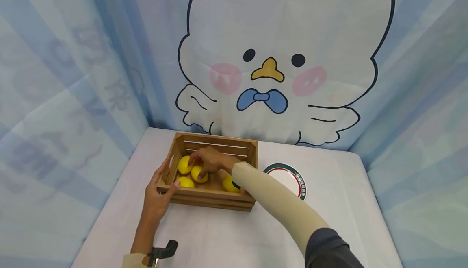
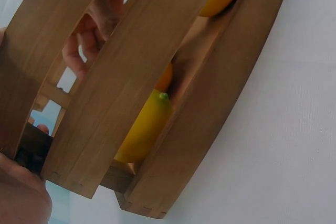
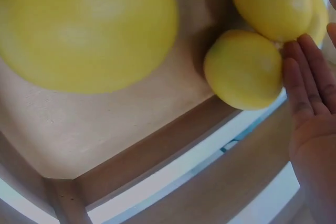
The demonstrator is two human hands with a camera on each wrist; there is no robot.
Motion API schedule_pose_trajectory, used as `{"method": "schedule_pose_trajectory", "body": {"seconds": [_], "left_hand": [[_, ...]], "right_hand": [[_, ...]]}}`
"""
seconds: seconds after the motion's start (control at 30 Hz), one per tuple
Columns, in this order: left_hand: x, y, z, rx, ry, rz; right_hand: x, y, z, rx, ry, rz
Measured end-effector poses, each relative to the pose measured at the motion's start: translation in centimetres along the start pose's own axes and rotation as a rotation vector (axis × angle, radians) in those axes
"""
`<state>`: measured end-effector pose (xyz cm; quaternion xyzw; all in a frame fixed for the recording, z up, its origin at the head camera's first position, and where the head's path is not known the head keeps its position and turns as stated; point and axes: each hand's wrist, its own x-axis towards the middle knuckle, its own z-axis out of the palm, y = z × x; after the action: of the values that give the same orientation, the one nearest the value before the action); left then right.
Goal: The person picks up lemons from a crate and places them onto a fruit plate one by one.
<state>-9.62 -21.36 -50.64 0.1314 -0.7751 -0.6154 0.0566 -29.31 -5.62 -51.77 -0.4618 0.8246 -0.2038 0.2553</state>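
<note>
In the head view, the wooden crate (image 1: 212, 200) stands on the white table (image 1: 219, 235), and the right hand (image 1: 210, 160) reaches down inside it, over the cluster at the left end. The middle fruit (image 1: 197, 171), yellow and rounded, sits between its thumb and bent index finger, the thumb against it; whether the fingers have closed firmly round it, I cannot tell. The far-left fruit (image 1: 184, 165) lies just beside the index fingertip, the near-left fruit (image 1: 185, 183) sits by the near wall, and the right-hand fruit (image 1: 228, 184) lies apart, near the right wrist. The left hand (image 1: 156, 195) holds the crate's near left corner, thumb at the rim and fingers along the outer end. The crate's far wall is near the backdrop (image 1: 270, 16); tabletop extends nearer the person and rightward, where a round plate (image 1: 302, 184) sits partly behind the forearm.

In the left wrist view, slats (image 2: 126, 82) cross the foreground; the right hand's bent fingers show through the upper gap, a green-tipped fruit (image 2: 147, 129) through the lower.

In the right wrist view, straight fingers (image 3: 310, 77) appear to touch two adjoining fruits. Crate floor (image 3: 105, 124) separates these from the fruit nearest the lens (image 3: 86, 24).
</note>
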Motion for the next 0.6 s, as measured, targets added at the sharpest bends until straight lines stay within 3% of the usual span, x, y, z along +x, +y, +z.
{"method": "schedule_pose_trajectory", "body": {"seconds": [0.13,0.33,0.6], "left_hand": [[0.1,-0.1,-0.1,-0.001,-0.001,0.007],[0.1,-0.3,-0.1,-0.016,-0.008,-0.002],[0.0,-0.5,0.0,-0.035,-0.007,0.004]], "right_hand": [[0.0,0.1,0.5,-0.009,0.018,0.006],[-0.1,-0.3,1.0,0.005,-0.027,-0.004],[-0.7,-0.3,1.5,-0.147,-0.085,0.038]]}}
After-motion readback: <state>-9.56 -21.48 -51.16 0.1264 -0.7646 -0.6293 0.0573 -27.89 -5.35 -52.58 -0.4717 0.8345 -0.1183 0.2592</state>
